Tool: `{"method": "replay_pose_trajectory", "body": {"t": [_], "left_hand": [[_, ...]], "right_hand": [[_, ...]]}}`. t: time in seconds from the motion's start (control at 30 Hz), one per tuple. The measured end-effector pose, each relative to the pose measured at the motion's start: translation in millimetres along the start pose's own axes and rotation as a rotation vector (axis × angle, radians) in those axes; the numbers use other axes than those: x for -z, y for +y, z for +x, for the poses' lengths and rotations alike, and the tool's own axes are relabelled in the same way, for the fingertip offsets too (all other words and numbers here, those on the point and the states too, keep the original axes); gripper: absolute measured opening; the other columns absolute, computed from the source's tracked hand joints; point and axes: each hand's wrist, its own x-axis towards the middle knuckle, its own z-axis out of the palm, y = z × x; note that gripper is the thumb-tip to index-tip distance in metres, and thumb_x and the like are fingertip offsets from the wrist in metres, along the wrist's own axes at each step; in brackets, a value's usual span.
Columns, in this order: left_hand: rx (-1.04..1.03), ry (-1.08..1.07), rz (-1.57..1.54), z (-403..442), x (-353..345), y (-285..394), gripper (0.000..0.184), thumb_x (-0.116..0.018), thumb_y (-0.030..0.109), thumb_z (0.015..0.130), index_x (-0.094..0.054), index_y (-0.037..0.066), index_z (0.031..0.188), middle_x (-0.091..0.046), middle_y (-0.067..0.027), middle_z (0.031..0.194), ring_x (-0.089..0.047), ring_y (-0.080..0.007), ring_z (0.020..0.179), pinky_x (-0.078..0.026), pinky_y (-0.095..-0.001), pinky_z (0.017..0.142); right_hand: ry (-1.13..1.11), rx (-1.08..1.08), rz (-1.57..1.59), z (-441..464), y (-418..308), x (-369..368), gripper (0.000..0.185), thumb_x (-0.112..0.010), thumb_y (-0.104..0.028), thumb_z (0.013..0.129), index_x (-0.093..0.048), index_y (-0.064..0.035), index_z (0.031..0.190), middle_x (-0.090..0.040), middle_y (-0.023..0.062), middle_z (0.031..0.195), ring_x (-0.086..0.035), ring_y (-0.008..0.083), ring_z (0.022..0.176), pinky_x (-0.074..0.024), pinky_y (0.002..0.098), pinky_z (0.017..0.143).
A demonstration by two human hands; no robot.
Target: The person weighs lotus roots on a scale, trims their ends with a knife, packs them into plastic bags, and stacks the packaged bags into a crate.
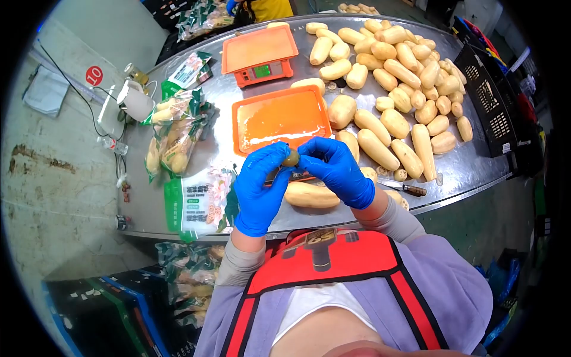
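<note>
In front of the orange scale, my left hand (pixel 260 184), in a blue glove, pinches a small olive-brown round thing (pixel 291 158) between thumb and fingers. I cannot make out what kind of thing it is. My right hand (pixel 336 171), gloved the same way, is closed with its fingertips against the right side of that thing. Just beyond both hands lies the wet orange tray (pixel 279 122) of the scale, its front partly hidden by the gloves. A peeled lotus root (pixel 311 195) rests on the table below the hands.
Many lotus roots (pixel 404 71) are heaped at right, by a black crate (pixel 485 98). A knife (pixel 404 187) lies near the front edge. A second orange scale (pixel 260 53) stands behind. Filled bags (pixel 178 134) and a printed bag (pixel 202 202) lie at left, near a white jug (pixel 135 101).
</note>
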Motion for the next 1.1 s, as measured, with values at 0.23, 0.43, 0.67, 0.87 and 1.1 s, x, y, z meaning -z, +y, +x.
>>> {"method": "replay_pose_trajectory", "body": {"t": [0.23, 0.43, 0.67, 0.87, 1.1], "left_hand": [[0.013, 0.044, 0.012, -2, -3, -1, 0.041, -0.065, -0.013, 0.065, -0.059, 0.002, 0.103, -0.060, -0.0141, 0.105, -0.059, -0.0252, 0.097, -0.048, -0.0324, 0.084], [-0.022, 0.069, 0.061, -5, -6, -4, 0.039, -0.065, -0.012, 0.066, -0.060, 0.001, 0.102, -0.060, -0.0147, 0.104, -0.059, -0.0258, 0.097, -0.048, -0.0328, 0.083], [-0.064, 0.066, 0.071, -6, -8, -2, 0.038, -0.063, -0.013, 0.067, -0.060, 0.001, 0.102, -0.060, -0.0161, 0.103, -0.059, -0.0271, 0.095, -0.048, -0.0334, 0.082], [0.062, 0.079, -0.074, -11, -13, -4, 0.039, -0.063, -0.013, 0.068, -0.058, 0.001, 0.104, -0.060, -0.0148, 0.104, -0.059, -0.0247, 0.096, -0.049, -0.0328, 0.082], [0.688, 0.138, -0.939, -17, -18, 0, 0.028, -0.055, -0.003, 0.083, -0.053, -0.002, 0.110, -0.058, -0.0125, 0.108, -0.057, -0.0202, 0.099, -0.048, -0.0322, 0.088]], "right_hand": [[0.020, 0.014, -0.049, -2, -7, -2, 0.015, -0.062, -0.008, 0.081, -0.060, -0.0004, 0.094, -0.061, 0.0022, 0.087, -0.055, 0.0073, 0.081, -0.0454, 0.0216, 0.072], [0.062, 0.109, -0.018, -4, -5, -4, 0.015, -0.061, -0.006, 0.082, -0.062, -0.0009, 0.096, -0.062, 0.0007, 0.084, -0.052, 0.0041, 0.077, -0.0443, 0.0198, 0.068], [0.114, 0.203, -0.178, -4, -3, -4, 0.010, -0.062, -0.005, 0.080, -0.062, -0.0017, 0.090, -0.061, -0.0010, 0.078, -0.052, 0.0030, 0.070, -0.0445, 0.0193, 0.063], [0.154, 0.203, -0.175, -3, 0, -7, 0.007, -0.062, -0.005, 0.079, -0.061, -0.0018, 0.085, -0.059, -0.0017, 0.075, -0.050, 0.0024, 0.069, -0.0439, 0.0190, 0.061], [0.151, 0.137, -0.138, -6, -1, -5, 0.006, -0.060, -0.002, 0.079, -0.059, -0.0007, 0.084, -0.061, 0.0018, 0.078, -0.055, 0.0064, 0.072, -0.0455, 0.0207, 0.066]]}}
